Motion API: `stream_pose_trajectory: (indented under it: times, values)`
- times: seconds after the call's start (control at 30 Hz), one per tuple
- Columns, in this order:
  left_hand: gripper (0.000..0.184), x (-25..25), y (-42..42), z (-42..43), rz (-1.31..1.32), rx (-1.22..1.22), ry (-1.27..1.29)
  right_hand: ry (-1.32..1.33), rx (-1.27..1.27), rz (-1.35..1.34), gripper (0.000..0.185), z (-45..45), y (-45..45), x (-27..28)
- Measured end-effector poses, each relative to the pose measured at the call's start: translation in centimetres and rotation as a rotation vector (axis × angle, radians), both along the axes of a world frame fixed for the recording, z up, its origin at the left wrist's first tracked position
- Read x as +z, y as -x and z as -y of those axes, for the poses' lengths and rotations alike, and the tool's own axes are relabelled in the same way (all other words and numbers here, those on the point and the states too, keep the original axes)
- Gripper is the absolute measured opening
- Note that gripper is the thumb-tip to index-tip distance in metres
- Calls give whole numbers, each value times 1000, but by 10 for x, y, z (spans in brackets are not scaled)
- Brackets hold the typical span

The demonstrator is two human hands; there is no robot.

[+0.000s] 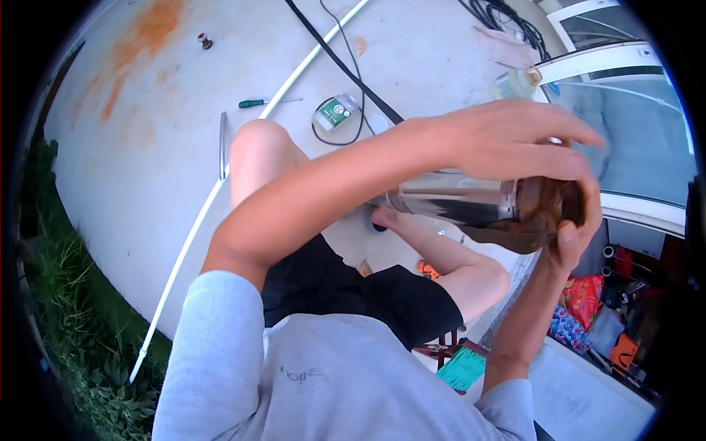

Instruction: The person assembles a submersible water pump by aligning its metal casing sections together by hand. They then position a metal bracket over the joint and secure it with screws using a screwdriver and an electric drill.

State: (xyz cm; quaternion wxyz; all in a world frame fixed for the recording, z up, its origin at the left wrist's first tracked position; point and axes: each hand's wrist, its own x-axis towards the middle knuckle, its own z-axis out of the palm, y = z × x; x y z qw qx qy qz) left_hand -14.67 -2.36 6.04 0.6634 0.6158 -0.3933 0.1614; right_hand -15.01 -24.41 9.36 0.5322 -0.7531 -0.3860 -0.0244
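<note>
While right fingers (591,197) grip the cylinder (460,200) at its end, left fingers (555,163) overlap it, hold unclear.

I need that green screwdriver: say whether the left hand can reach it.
Probably not: the left hand is occupied at the clear cylinder; the screwdriver lies beyond the left knee.

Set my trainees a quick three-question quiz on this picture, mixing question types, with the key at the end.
1. True or false: The person's right hand is at the brown end of the clear, shiny cylinder.

2. What colour is the handle of the thin-shafted screwdriver?
A. red
B. green
C. white

3. Which lies nearer the person's left knee: the slim, silver-grey bar or the small, dark object with a reddish top?

Key
1. True
2. B
3. The silver-grey bar
</note>
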Motion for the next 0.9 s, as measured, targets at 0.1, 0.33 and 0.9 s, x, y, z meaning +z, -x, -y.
stream_pose_trajectory:
  times: [0.1, 0.33, 0.9]
  values:
    - [60, -46, 11, -19, -268, -11, 113, 228, 220, 488, 66, -10, -9, 27]
    - [41, -221, 36, -25, -946, 394, 204, 497, 513, 763, 67, -24, -16, 54]
    - [110, -325, 14, -13, -583, -389, -316, 394, 232, 958, 54, 34, -17, 31]
